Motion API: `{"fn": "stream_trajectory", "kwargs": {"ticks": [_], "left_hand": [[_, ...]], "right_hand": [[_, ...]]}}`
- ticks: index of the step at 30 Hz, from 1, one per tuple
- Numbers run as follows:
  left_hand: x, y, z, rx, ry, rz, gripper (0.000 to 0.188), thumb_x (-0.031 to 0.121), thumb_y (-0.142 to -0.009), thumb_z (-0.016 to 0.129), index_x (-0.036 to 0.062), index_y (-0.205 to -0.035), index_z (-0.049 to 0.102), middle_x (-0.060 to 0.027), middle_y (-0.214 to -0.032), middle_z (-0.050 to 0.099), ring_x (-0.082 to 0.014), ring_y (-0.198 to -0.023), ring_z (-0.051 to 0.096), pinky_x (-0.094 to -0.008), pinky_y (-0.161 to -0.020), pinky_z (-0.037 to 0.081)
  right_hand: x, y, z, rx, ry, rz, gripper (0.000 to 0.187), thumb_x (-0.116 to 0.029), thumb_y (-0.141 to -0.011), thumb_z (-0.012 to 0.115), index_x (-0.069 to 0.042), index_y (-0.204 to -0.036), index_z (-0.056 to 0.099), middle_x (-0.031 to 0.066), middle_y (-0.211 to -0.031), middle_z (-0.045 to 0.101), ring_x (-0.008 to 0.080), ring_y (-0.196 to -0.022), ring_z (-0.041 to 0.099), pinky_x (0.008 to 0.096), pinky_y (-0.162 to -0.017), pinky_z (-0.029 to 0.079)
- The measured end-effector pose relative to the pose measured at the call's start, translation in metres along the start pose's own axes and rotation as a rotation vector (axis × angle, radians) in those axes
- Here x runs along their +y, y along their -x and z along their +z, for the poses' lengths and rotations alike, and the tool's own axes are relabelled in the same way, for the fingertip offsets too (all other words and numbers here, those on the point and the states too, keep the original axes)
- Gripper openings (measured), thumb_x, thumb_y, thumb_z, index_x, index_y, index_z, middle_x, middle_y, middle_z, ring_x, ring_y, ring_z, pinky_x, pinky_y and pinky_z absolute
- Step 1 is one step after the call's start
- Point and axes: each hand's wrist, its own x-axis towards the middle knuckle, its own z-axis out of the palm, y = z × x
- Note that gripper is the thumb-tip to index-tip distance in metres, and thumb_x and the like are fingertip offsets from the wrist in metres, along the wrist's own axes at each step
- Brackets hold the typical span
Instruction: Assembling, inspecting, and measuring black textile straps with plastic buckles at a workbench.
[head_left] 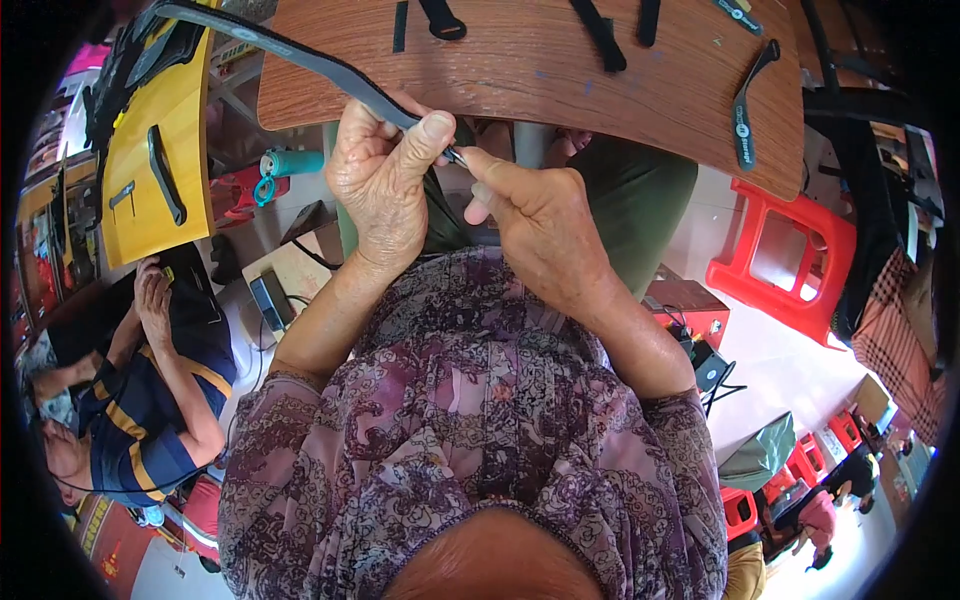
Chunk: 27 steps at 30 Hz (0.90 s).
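Note:
A long grey and black strap (330,68) runs from the upper left down into my left hand (385,190). My left thumb lies along its near end and presses it against the curled fingers. Close beside it, my right hand (548,230) is closed in a pinch. Its fingertips meet a small dark piece with a pale glint (455,156) at the strap's end. What exactly the right fingers grip is too small to make out. Both hands are held over my lap, at the near edge of the brown wooden table (500,90).
More dark straps (598,35) lie along the table's far side, and a grey one (743,115) lies at its right. To the left are a yellow table (140,225), a teal cup (297,163) and a co-worker's hand (153,297). A red stool (840,240) stands at right.

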Motion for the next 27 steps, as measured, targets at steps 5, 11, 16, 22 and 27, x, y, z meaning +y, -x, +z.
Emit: {"fn": "stream_trajectory", "kwargs": {"ticks": [5,11,16,22,27], "left_hand": [[0.000,0.000,-0.002,0.010,-0.032,0.051,0.016,0.004,-0.080,0.068,0.0011,-0.088,0.054,-0.0058,-0.075,0.060,-0.0105,-0.063,0.055,-0.0208,-0.055,0.045],[-0.004,0.001,0.002,0.038,-0.118,0.165,0.017,0.005,-0.080,0.069,0.0018,-0.088,0.054,-0.0051,-0.075,0.059,-0.0101,-0.062,0.054,-0.0213,-0.056,0.045],[-0.011,-0.006,-0.002,-0.040,-0.041,-0.009,0.017,0.007,-0.082,0.067,0.0012,-0.090,0.053,-0.0070,-0.075,0.059,-0.0114,-0.062,0.055,-0.0220,-0.056,0.045],[-0.009,-0.004,0.002,-0.021,0.141,-0.090,0.019,0.003,-0.081,0.067,0.0001,-0.093,0.053,-0.0051,-0.078,0.058,-0.0108,-0.063,0.057,-0.0213,-0.054,0.048],[-0.002,-0.007,0.006,0.062,0.136,-0.035,0.017,0.002,-0.082,0.066,0.0001,-0.092,0.053,-0.0056,-0.078,0.058,-0.0110,-0.063,0.057,-0.0215,-0.054,0.048]], "right_hand": [[0.001,-0.009,0.003,0.066,0.025,-0.073,0.015,-0.002,-0.073,0.053,-0.001,-0.088,0.057,0.0230,-0.064,0.056,0.0411,-0.066,0.058,0.0467,-0.059,0.045],[0.005,-0.012,0.003,0.023,-0.012,-0.053,0.021,-0.002,-0.077,0.051,0.000,-0.094,0.062,0.0231,-0.063,0.058,0.0380,-0.062,0.060,0.0438,-0.058,0.045],[0.007,-0.015,-0.010,-0.184,-0.410,0.223,0.027,-0.007,-0.084,0.048,0.004,-0.106,0.061,0.0128,-0.060,0.061,0.0177,-0.055,0.055,0.0313,-0.056,0.043],[0.013,-0.010,0.008,0.120,-0.343,0.071,0.031,-0.004,-0.081,0.047,0.001,-0.109,0.060,0.0168,-0.064,0.059,0.0195,-0.056,0.056,0.0309,-0.059,0.045],[0.006,-0.010,0.011,0.167,-0.115,-0.075,0.037,-0.002,-0.079,0.049,-0.005,-0.115,0.060,0.0156,-0.063,0.056,0.0206,-0.056,0.057,0.0318,-0.059,0.046]]}}
